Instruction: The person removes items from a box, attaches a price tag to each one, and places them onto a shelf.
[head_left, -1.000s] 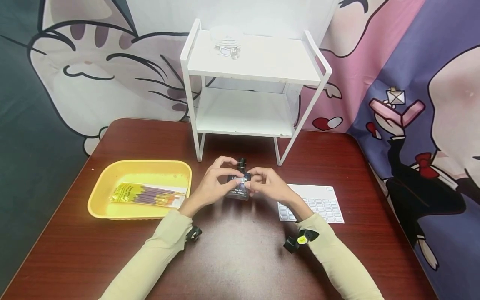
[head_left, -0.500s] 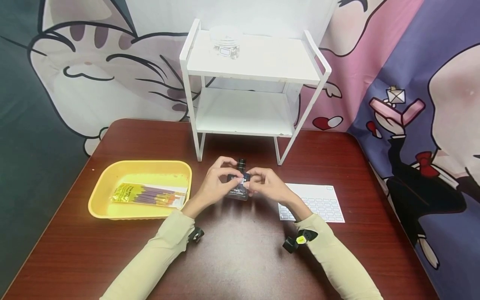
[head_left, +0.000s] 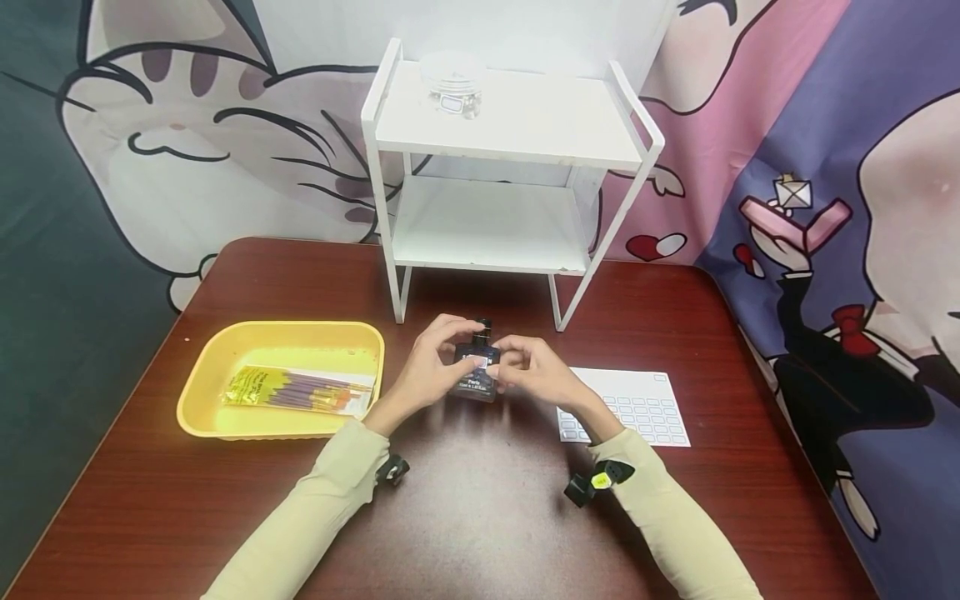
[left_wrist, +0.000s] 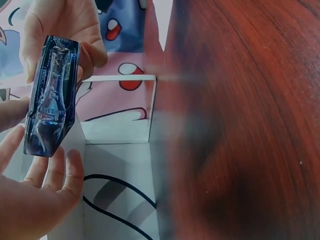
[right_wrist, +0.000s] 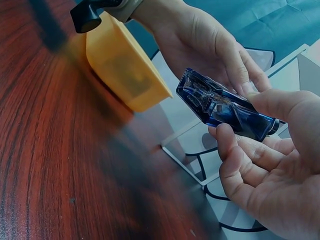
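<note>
A printed cloth [head_left: 180, 187] hangs behind the table [head_left: 480, 517], whose top is red-brown wood. A white two-tier rack [head_left: 487, 221] stands at the middle of the table's far edge. A yellow tray [head_left: 292, 336] sits towards the left edge, and a white sheet [head_left: 615, 382] printed with small boxes lies on the right half, partly behind the right forearm. The left hand [head_left: 427, 367] and right hand [head_left: 532, 365] meet near the table's middle, both clamped on one bottle, thumbs on its front. A pack of brushes [head_left: 300, 392] lies in the tray, and a clear jar [head_left: 453, 87] stands near the left end of the rack's upper shelf. The dark bottle [head_left: 476, 386] is held up off the surface, in front of the rack, tilted. A left fingertip is at its black cap [head_left: 484, 335]; a small pale label [head_left: 481, 362] shows beside the left thumb.
</note>
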